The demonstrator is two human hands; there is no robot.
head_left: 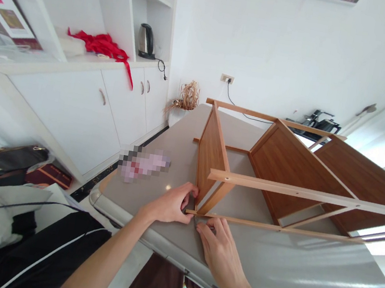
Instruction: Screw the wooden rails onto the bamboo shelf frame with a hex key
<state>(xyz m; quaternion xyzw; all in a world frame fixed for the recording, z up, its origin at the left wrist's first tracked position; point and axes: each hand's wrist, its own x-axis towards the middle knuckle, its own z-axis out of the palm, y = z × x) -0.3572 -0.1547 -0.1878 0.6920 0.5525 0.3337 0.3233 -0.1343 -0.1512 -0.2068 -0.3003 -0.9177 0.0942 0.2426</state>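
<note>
A brown wooden shelf rack [295,172] lies on its side on the grey table. At its near left corner, my left hand [173,204] is closed around the end of the lower rail, its fingers against the end panel [212,152]. My right hand [220,243] is beside that corner, just below the rail. Its fingers are pinched at a small, thin, dark item by the rail's edge, mostly hidden and too small to name.
On the grey table [187,128], a blurred pinkish packet [145,165] lies left of the rack. White cabinets [75,101] stand along the left, with a kettle [146,39] and red ribbon [102,45] on the shelves. Dark clothes [51,248] lie at the lower left.
</note>
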